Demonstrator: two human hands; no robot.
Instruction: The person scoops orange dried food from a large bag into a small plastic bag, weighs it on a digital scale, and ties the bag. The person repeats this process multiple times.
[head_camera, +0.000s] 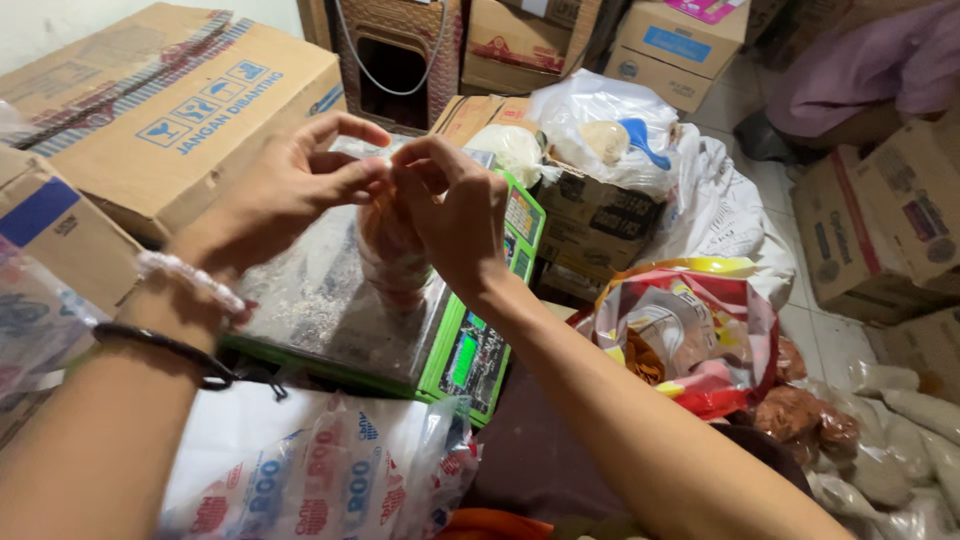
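Observation:
A small clear plastic bag (392, 250) filled with reddish-orange snack pieces stands on the steel pan of a green digital scale (310, 310). My left hand (285, 190) and my right hand (455, 205) meet above it, fingertips pinching the twisted top of the bag. My left wrist wears a pale bead bracelet and a black band. The bag's lower part shows between my hands; its neck is hidden by my fingers.
Cardboard boxes (170, 110) crowd the left and back. A large open red-and-yellow snack sack (690, 335) lies right of the scale, with several filled small bags (890, 440) on the tiled floor. A printed plastic pack (330, 480) lies near me. A white bag with a blue scoop (640, 140) sits behind.

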